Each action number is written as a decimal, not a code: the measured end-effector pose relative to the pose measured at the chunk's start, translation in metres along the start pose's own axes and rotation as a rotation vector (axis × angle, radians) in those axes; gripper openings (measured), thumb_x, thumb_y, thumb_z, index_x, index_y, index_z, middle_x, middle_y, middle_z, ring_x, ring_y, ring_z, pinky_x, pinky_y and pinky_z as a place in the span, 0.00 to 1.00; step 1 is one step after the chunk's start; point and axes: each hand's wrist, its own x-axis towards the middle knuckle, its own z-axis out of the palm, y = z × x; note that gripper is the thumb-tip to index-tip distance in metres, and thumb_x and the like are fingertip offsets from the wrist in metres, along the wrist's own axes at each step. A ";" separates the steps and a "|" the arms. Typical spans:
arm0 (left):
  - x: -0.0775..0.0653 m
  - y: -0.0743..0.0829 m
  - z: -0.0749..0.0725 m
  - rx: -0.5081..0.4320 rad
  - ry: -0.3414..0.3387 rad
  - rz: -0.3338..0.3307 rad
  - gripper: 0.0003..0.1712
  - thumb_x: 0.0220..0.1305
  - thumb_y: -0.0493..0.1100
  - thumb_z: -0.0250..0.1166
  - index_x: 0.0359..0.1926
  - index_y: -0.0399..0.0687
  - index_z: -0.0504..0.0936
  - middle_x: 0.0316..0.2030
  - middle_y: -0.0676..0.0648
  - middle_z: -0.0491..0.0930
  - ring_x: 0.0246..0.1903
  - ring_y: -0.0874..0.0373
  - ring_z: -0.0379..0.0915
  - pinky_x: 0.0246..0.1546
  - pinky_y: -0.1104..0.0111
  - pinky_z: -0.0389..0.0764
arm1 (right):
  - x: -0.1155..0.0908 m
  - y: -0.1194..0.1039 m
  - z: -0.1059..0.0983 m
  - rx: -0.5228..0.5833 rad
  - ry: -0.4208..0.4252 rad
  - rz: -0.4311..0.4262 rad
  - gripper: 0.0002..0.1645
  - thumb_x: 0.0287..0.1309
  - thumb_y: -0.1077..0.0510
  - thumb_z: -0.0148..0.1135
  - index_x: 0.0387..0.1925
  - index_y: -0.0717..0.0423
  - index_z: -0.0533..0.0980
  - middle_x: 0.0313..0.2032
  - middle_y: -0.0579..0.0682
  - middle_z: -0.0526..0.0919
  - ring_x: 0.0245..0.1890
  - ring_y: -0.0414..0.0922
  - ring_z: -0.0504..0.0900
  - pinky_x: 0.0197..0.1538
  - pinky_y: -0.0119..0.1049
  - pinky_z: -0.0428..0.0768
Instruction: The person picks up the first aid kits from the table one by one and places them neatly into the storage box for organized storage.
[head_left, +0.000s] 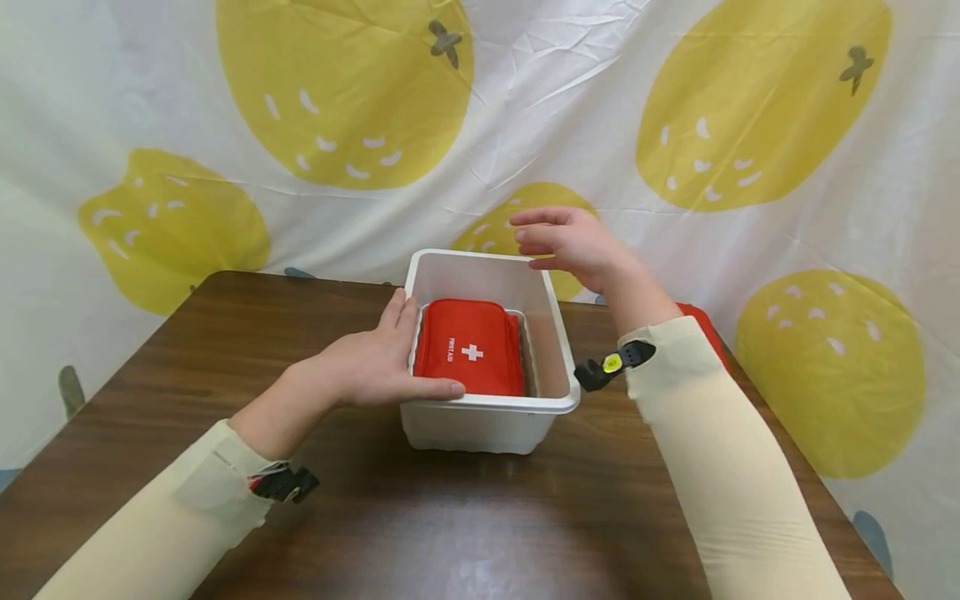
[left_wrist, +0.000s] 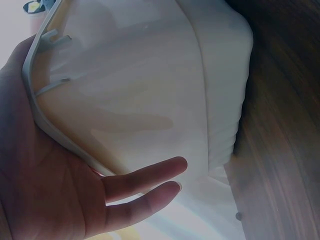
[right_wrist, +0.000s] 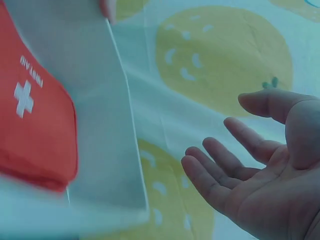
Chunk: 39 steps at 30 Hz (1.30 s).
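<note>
A white plastic bin [head_left: 480, 427] stands on the table in the head view. Inside it lies a red first aid pouch [head_left: 476, 354] with a white cross, its printed side up, and a pale wavy rim [head_left: 531, 367] shows beside the pouch. My left hand [head_left: 372, 358] rests against the bin's near left corner, thumb along the front rim. Its fingers reach out straight along the outer wall, as the left wrist view shows. Above the far right corner, my right hand [head_left: 573, 246] hovers with loosely bent fingers and an empty palm, apart from the bin in the right wrist view.
The brown wooden table [head_left: 187, 367] extends to both sides of the bin. Partly behind my right forearm, a red object [head_left: 701, 327] lies near the table's right edge. A white curtain [head_left: 555, 75] with yellow fruit prints hangs behind the table.
</note>
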 end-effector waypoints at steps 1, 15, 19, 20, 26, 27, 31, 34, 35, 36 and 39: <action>0.000 0.000 0.000 0.002 0.002 0.000 0.83 0.41 0.91 0.56 0.82 0.45 0.35 0.82 0.40 0.33 0.60 0.41 0.75 0.52 0.52 0.82 | -0.003 0.003 -0.006 0.005 0.005 -0.008 0.26 0.69 0.55 0.60 0.66 0.57 0.74 0.58 0.48 0.79 0.55 0.48 0.80 0.66 0.50 0.76; 0.001 -0.002 0.000 0.015 0.014 0.011 0.81 0.43 0.91 0.56 0.82 0.44 0.37 0.82 0.40 0.32 0.59 0.41 0.76 0.49 0.53 0.83 | -0.050 0.089 -0.090 -0.081 0.127 0.091 0.31 0.73 0.52 0.57 0.71 0.62 0.67 0.50 0.37 0.79 0.47 0.34 0.82 0.54 0.29 0.81; 0.000 -0.002 -0.001 0.014 0.011 0.009 0.81 0.43 0.91 0.55 0.82 0.44 0.36 0.82 0.40 0.32 0.59 0.41 0.76 0.49 0.54 0.83 | -0.064 0.118 -0.112 -0.212 0.169 0.149 0.33 0.73 0.49 0.56 0.72 0.60 0.66 0.50 0.37 0.78 0.45 0.30 0.80 0.51 0.26 0.80; 0.000 -0.002 -0.001 0.009 0.009 0.008 0.81 0.43 0.91 0.55 0.82 0.44 0.36 0.82 0.40 0.32 0.58 0.42 0.77 0.49 0.54 0.83 | -0.067 0.125 -0.118 -0.253 0.186 0.161 0.33 0.73 0.48 0.55 0.71 0.60 0.67 0.51 0.39 0.79 0.44 0.30 0.79 0.50 0.26 0.80; -0.002 0.000 -0.002 -0.016 -0.015 0.003 0.82 0.43 0.90 0.56 0.82 0.45 0.34 0.82 0.42 0.29 0.59 0.44 0.76 0.49 0.56 0.83 | -0.088 0.167 -0.150 -0.502 0.293 0.230 0.31 0.72 0.49 0.54 0.68 0.63 0.70 0.60 0.64 0.77 0.50 0.49 0.78 0.47 0.32 0.75; -0.002 0.000 -0.003 -0.017 -0.018 0.003 0.82 0.43 0.90 0.56 0.82 0.45 0.34 0.82 0.42 0.29 0.60 0.45 0.75 0.49 0.57 0.83 | -0.092 0.173 -0.155 -0.535 0.305 0.243 0.31 0.72 0.49 0.53 0.68 0.64 0.70 0.61 0.67 0.76 0.52 0.54 0.76 0.47 0.34 0.74; -0.001 0.000 -0.002 -0.018 -0.018 0.004 0.82 0.43 0.90 0.57 0.82 0.45 0.35 0.82 0.42 0.30 0.61 0.45 0.73 0.47 0.57 0.83 | -0.103 0.192 -0.171 -0.587 0.320 0.292 0.32 0.73 0.51 0.52 0.67 0.70 0.68 0.63 0.76 0.72 0.59 0.65 0.72 0.52 0.42 0.72; 0.000 -0.002 -0.002 -0.015 -0.012 0.004 0.82 0.43 0.90 0.57 0.82 0.45 0.35 0.82 0.42 0.30 0.62 0.45 0.73 0.47 0.57 0.83 | -0.109 0.203 -0.178 -0.631 0.299 0.329 0.36 0.73 0.47 0.53 0.68 0.71 0.65 0.64 0.79 0.68 0.62 0.69 0.69 0.58 0.53 0.72; 0.000 -0.002 -0.001 -0.015 -0.010 0.005 0.82 0.43 0.90 0.57 0.82 0.45 0.35 0.82 0.42 0.30 0.63 0.45 0.72 0.47 0.57 0.83 | -0.110 0.207 -0.179 -0.636 0.288 0.344 0.38 0.73 0.45 0.53 0.69 0.71 0.63 0.65 0.79 0.66 0.63 0.70 0.68 0.60 0.56 0.71; 0.000 -0.002 -0.001 -0.012 -0.008 0.005 0.82 0.42 0.90 0.57 0.82 0.45 0.35 0.82 0.42 0.30 0.63 0.45 0.72 0.47 0.57 0.83 | -0.111 0.210 -0.181 -0.634 0.273 0.363 0.41 0.72 0.42 0.53 0.70 0.71 0.61 0.66 0.79 0.64 0.64 0.71 0.66 0.62 0.59 0.69; 0.000 -0.002 -0.001 -0.013 -0.004 0.006 0.82 0.42 0.90 0.57 0.82 0.45 0.35 0.82 0.42 0.30 0.64 0.45 0.71 0.47 0.57 0.83 | -0.113 0.217 -0.184 -0.643 0.231 0.418 0.49 0.72 0.36 0.52 0.73 0.72 0.56 0.68 0.80 0.59 0.65 0.72 0.61 0.66 0.65 0.64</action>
